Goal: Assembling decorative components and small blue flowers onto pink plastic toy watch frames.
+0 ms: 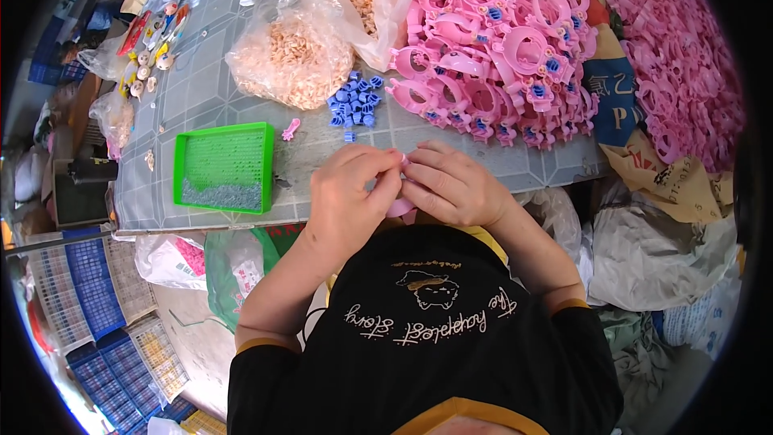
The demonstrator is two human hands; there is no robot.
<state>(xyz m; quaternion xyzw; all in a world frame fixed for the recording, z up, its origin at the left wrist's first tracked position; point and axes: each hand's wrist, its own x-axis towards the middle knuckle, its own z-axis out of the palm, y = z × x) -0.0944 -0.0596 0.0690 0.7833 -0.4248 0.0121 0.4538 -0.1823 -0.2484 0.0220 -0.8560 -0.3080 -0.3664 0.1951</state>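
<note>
Close together at the table's front edge are my left hand (350, 185) and my right hand (455, 184), fingertips nearly meeting. A pink plastic piece (399, 208) shows below and between them, mostly covered by my right fingers, which are curled round it. Thumb and forefinger of my left hand are pinched at its upper end; what lies in that pinch is too small to name. Just beyond my hands sits a small heap of blue plastic parts (354, 99). One small pink part (291, 129) lies left of that heap, near a green tray (270, 169) holding tiny grey pieces.
See-through bags of peach-coloured small parts (298, 56) stand at the back. A large pile of pink ring-shaped plastic pieces (499, 48) covers the table's right side, with more pink pieces (684, 56) beyond a printed sack (616, 105). Small figures (145, 64) lie far left. Crates (93, 282) stand below.
</note>
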